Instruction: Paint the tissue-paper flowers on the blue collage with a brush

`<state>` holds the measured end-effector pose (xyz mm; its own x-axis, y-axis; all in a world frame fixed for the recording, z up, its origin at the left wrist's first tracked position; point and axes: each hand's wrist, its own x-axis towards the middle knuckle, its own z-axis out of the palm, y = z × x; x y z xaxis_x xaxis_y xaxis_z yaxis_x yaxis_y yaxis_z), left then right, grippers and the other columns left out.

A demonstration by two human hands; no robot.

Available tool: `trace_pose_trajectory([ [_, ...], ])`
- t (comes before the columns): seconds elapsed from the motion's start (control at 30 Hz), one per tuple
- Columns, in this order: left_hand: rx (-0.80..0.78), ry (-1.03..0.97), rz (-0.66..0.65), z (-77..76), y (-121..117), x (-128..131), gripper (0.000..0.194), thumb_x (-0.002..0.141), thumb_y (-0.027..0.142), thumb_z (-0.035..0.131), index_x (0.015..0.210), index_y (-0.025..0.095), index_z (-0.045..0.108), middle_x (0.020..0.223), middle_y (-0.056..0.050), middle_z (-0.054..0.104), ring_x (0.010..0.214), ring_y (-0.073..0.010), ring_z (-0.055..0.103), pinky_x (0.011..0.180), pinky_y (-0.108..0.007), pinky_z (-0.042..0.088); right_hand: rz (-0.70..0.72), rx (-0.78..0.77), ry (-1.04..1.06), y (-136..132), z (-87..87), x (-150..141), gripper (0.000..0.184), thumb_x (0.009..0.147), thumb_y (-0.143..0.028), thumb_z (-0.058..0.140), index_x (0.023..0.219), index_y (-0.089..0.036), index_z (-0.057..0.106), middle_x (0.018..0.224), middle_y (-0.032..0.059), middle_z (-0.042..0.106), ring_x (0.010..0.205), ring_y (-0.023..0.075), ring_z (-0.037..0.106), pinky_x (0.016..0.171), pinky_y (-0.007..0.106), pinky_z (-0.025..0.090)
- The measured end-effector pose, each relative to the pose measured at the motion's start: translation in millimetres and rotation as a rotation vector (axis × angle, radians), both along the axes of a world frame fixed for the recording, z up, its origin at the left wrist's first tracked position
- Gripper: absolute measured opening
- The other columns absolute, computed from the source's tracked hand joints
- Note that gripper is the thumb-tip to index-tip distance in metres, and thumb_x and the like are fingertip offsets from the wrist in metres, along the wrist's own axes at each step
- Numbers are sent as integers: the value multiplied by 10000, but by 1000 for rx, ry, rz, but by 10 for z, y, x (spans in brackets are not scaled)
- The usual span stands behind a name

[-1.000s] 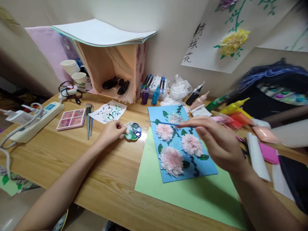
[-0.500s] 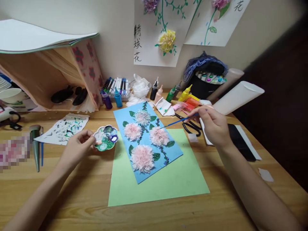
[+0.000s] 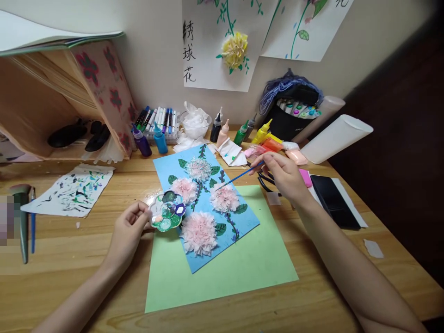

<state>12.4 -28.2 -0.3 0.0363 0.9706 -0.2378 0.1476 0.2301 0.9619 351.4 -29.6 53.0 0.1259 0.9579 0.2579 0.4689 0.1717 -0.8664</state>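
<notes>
My left hand [image 3: 133, 226] pinches the edge of a flower-shaped paint palette [image 3: 169, 210], its wells smeared with green, purple, white and peach. The palette hangs over the left edge of a blue board [image 3: 249, 222] that bears several ruffled pink paper flowers [image 3: 200, 233] with painted leaves and stems. Between the fingers of my right hand [image 3: 282, 175] is a thin blue paintbrush [image 3: 239, 176]. Its tip is at the upper left of the right-hand pink flower [image 3: 225, 197]; whether it touches the petals I cannot tell. Under the board lies a green sheet [image 3: 222, 286].
Paint bottles [image 3: 240, 134], a marker set [image 3: 159, 121] and a bowl of tissue [image 3: 194, 125] line the wall. Black scissors [image 3: 265, 181] lie behind my right hand, near a black flat object [image 3: 335, 203]. A paint-stained paper [image 3: 74, 189] and brushes [image 3: 33, 222] lie left.
My left hand has brought the palette rightward over the board's edge. My right hand's brush tip has shifted slightly left over the right-hand flower. The whole view has also shifted a little.
</notes>
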Motion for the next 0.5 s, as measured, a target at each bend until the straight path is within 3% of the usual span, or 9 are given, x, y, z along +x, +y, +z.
trace_pose_trajectory([
  [0.2, -10, -30, -20, -41, 5, -41, 220, 728, 378, 613, 671, 201, 496, 661, 34, 440, 598, -106, 438, 543, -194, 466, -79, 49, 10, 21, 63, 123, 341, 881, -468, 442, 741, -218, 625, 865, 43, 706, 675, 146, 651, 513, 279, 378],
  [0.37, -30, -49, -21, -40, 4, -54, 205, 735, 362, 614, 669, 204, 500, 659, 36, 439, 597, -104, 439, 538, -189, 463, -24, -20, 14, -23, 55, -24, 340, 894, -456, 427, 763, -220, 635, 697, 26, 692, 668, 145, 630, 549, 282, 410],
  [0.5, -45, -92, -16, -25, -5, -49, 188, 743, 338, 617, 678, 199, 509, 675, 34, 445, 606, -93, 442, 545, -176, 455, -12, -34, -28, -28, 45, -56, 332, 901, -448, 420, 794, -229, 645, 695, 22, 687, 693, 143, 623, 581, 287, 421],
])
